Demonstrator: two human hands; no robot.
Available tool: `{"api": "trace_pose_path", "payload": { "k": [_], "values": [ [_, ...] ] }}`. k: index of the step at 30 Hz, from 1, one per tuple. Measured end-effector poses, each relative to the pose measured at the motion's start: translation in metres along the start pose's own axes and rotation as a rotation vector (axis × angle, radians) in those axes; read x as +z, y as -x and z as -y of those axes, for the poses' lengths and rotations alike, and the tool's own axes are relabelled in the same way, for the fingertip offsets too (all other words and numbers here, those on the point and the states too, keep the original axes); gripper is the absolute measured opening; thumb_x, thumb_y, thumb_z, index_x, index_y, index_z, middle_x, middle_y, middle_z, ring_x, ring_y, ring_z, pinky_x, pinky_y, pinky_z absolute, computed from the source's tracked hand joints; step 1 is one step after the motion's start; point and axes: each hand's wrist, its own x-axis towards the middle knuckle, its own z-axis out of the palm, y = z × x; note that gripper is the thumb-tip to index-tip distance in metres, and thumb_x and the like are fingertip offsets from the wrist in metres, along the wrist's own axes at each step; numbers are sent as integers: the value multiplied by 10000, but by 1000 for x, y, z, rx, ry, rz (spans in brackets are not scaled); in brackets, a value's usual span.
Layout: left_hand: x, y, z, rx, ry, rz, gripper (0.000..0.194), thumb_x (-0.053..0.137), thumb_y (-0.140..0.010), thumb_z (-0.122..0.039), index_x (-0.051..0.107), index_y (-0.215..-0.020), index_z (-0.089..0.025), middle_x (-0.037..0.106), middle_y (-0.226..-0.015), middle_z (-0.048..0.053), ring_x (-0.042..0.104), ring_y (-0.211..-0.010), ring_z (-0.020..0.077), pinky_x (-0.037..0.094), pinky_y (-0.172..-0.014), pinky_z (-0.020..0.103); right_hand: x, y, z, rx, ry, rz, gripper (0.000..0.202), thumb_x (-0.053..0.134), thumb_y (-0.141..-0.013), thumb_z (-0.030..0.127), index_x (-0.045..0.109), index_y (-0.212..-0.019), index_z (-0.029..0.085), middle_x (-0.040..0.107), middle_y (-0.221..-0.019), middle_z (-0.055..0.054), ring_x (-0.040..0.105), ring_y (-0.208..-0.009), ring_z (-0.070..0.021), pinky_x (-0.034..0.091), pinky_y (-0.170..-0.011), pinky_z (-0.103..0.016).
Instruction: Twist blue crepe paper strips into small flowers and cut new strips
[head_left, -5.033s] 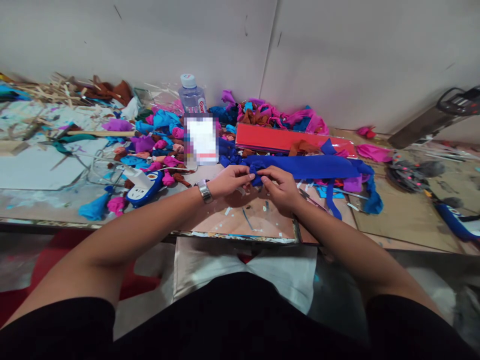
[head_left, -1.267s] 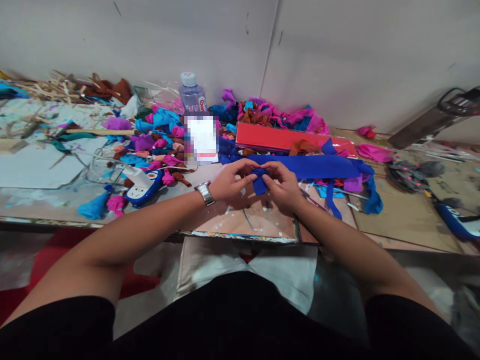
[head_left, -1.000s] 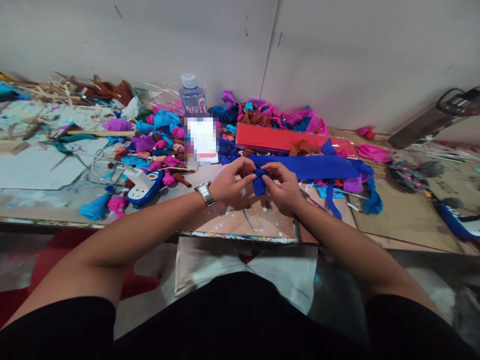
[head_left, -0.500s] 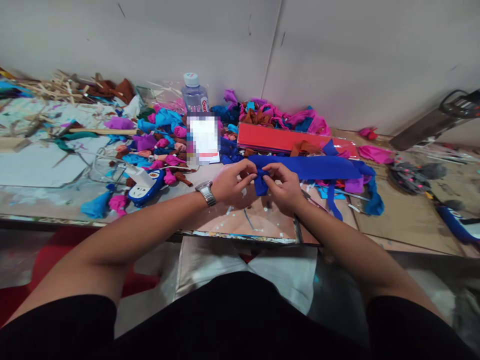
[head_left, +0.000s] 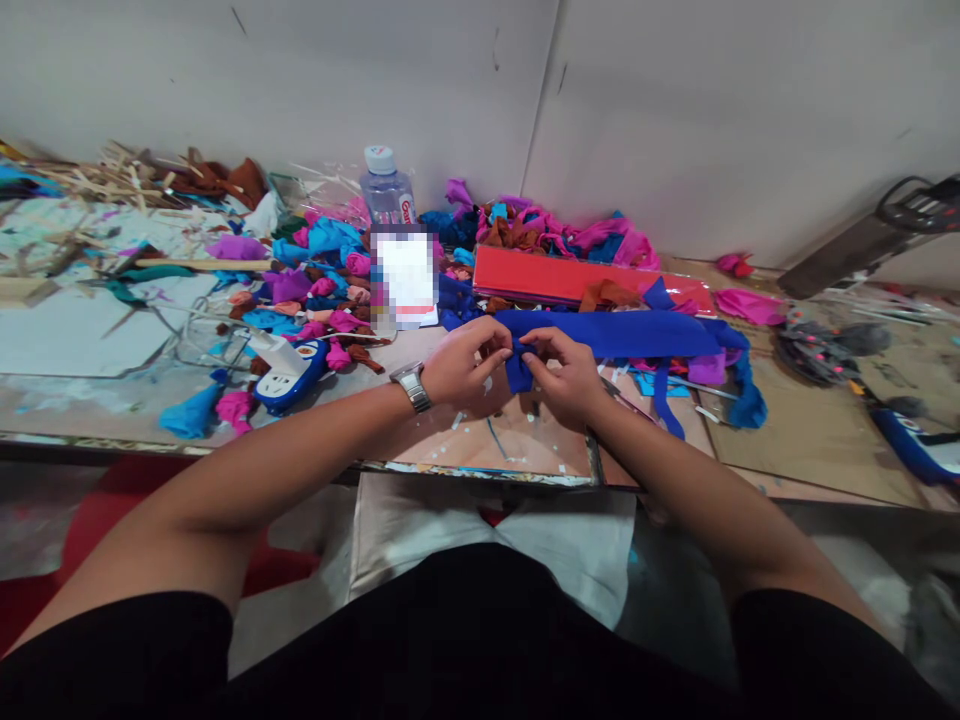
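My left hand [head_left: 466,362], with a metal watch [head_left: 412,387] on its wrist, pinches the left side of a small piece of blue crepe paper [head_left: 518,374]. On the other side of the same piece, my right hand [head_left: 564,372] grips it between thumb and forefinger. The piece looks gathered at the top and flares out below the fingertips; its finer folds are too small to make out. Just behind both hands lies a long blue crepe paper strip [head_left: 645,334], and a narrower blue strip [head_left: 664,400] hangs down to its right.
A red packet of paper [head_left: 555,277] lies behind the blue strip. Crumpled coloured paper pieces [head_left: 330,237], a bottle [head_left: 387,190] and a blue-and-white power strip [head_left: 291,378] are to the left. Thin wooden sticks [head_left: 124,180] are heaped far left. Cardboard [head_left: 810,440] covers the right side.
Both hands keep their pinch on the small blue piece, with barely any finger movement. The whole view has shifted very slightly.
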Motion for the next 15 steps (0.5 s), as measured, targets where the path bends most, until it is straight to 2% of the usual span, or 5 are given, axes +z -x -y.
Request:
{"api": "trace_pose_path", "payload": {
  "k": [3,6,9,15],
  "values": [
    [2,1,4,-40,80,6,263,628,-1009,-411,606,-1162,-198,666,-1082,68,644,-850,157,528,-757,308,0,1,-3,-5,0,17,238,638,-987,342,707,-1189,236,668,-872,-9,620,-742,-158,529,-728,-292],
    [4,1,9,-75,208,59,380,647,-999,-419,561,-1302,-206,667,-1241,107,702,-1008,185,571,-831,313,1,2,-5,-16,-1,19,240,644,-988,338,711,-1197,242,690,-913,-16,634,-773,-163,529,-746,-295],
    [5,1,11,-105,295,107,429,661,-993,-419,552,-1353,-213,696,-1206,103,715,-1066,205,584,-864,322,1,2,-3,-17,-5,28,240,644,-994,325,720,-1207,244,702,-927,-18,642,-785,-164,523,-757,-297],
    [5,-1,10,-135,314,135,422,699,-965,-450,628,-1296,-198,734,-1130,85,720,-970,192,586,-819,312,-2,1,2,-37,-25,69,299,640,-1016,410,729,-1243,237,730,-976,-38,655,-801,-171,520,-761,-308]
  ]
}}
